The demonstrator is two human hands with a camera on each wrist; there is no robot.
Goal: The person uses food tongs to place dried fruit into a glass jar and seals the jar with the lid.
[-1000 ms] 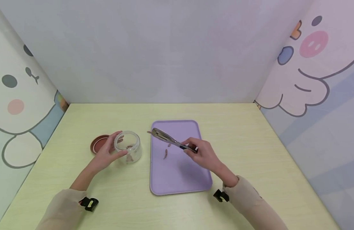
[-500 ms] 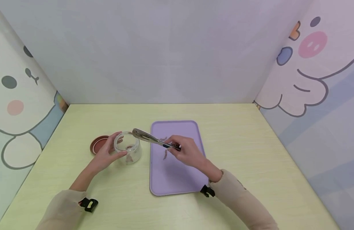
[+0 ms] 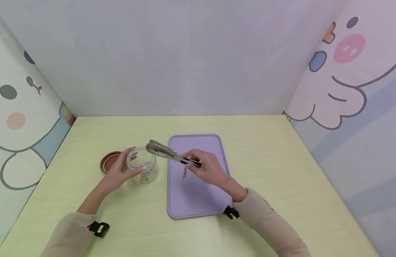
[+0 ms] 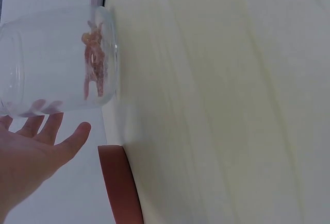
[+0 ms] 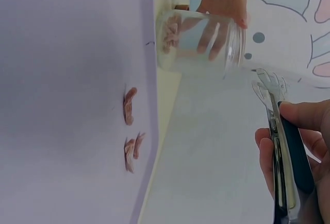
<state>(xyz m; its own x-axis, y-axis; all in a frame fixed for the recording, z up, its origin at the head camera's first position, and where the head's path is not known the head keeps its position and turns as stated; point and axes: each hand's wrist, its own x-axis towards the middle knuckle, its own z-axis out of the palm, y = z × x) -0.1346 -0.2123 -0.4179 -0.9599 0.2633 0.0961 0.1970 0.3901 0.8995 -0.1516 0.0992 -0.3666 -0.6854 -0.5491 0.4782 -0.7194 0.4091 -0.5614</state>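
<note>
My left hand [image 3: 115, 175] holds a clear glass jar [image 3: 151, 175] around its upper part, thumb on the near side and fingers on the far side. Wrinkled reddish-brown strips [image 4: 94, 62] lie at the jar's bottom, seen in the left wrist view. Metal tongs with dark grips [image 3: 165, 151] are in my right hand [image 3: 206, 167], pinched near the handle end. Their slotted tips are spread apart over the jar's mouth, with no strip visible between them. A few similar strips [image 5: 129, 106] lie on the purple tray [image 3: 198, 200], partly hidden by the right hand in the head view.
A reddish-brown round lid [image 3: 107, 161] lies on the pale wooden table [image 3: 265, 153], just left of the jar and behind the left hand. The tray is right of the jar, under the right hand. Walls with cartoon prints [image 3: 349, 50] enclose the table.
My right hand has carried the tongs left from over the tray to the jar's mouth. The tongs have spread, and the strip at their tips is gone from them. The left hand stays put.
</note>
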